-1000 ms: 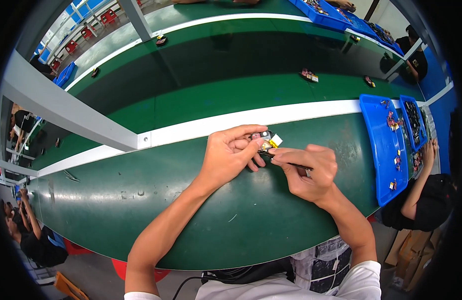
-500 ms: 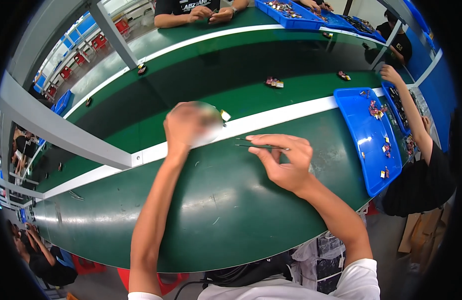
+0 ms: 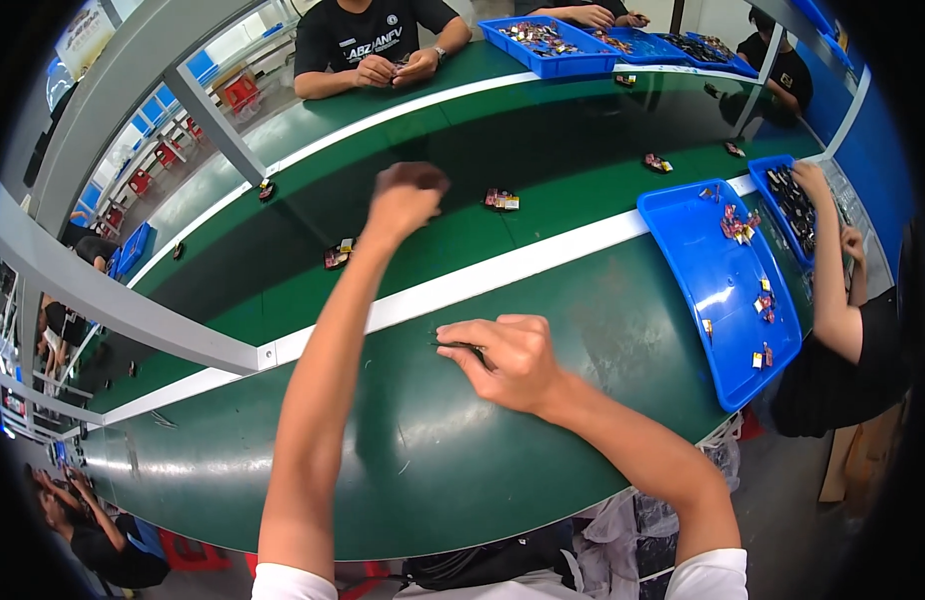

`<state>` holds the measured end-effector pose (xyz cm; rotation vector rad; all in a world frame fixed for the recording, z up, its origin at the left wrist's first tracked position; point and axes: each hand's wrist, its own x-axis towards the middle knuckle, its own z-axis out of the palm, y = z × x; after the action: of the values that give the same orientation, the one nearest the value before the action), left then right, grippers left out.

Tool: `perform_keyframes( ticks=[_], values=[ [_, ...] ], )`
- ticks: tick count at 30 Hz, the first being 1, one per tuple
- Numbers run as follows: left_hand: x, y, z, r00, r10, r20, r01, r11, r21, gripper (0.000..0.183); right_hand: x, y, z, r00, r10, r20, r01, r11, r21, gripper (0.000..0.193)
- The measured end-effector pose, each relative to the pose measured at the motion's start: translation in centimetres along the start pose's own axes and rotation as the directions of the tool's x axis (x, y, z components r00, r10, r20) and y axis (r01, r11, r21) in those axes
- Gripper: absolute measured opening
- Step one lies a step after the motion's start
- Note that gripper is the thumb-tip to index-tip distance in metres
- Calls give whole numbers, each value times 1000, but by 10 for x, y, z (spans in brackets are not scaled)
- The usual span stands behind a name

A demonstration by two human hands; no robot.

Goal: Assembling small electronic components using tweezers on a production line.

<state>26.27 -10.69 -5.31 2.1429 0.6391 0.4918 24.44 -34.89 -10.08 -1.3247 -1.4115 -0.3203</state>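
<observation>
My left hand [image 3: 411,200] reaches over the dark conveyor belt [image 3: 583,115]; its fingers are smeared by motion, so whether they hold anything does not show. Closest to it lies a small dark piece with pink and yellow-white parts [image 3: 502,200], a little to the right. Another such piece [image 3: 335,256] rests on the green strip, partly behind my left forearm. Above the green worktop [image 3: 543,460], my right hand [image 3: 508,362] pinches a pair of slim dark tweezers [image 3: 465,347], which point left and are mostly hidden by the fingers.
At the right stands a blue tray [image 3: 723,320] with small pink and yellow pieces. Beyond it a co-worker's hand [image 3: 811,182] reaches to another blue tray [image 3: 783,205]. A grey frame post [image 3: 123,290] arches at the left. Across the belt a person handles something small near a full blue bin [image 3: 548,65].
My left hand has moved off the white rail and out over the belt. My right hand, with the tweezers, has shifted left and nearer. The head view has tilted and pieces sit farther left.
</observation>
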Motion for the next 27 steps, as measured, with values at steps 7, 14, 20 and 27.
perform_keyframes(
  ticks=[7,14,20,27],
  values=[
    [33,23,63,986,-140,96,120,975,188,21,6,-6,-1,1000,11,18,-11,1000,-21,17],
    [29,-5,46,973,-216,84,209,975,81,24,8,-10,0,998,0,60,2,999,-36,14],
    [-38,5,14,998,-55,-44,54,998,-21,23,9,-10,-4,995,93,26,-93,996,-12,12],
    [-161,-5,-10,987,-158,-23,130,878,-460,16,21,-18,-10,741,665,92,-620,626,473,11]
  ],
)
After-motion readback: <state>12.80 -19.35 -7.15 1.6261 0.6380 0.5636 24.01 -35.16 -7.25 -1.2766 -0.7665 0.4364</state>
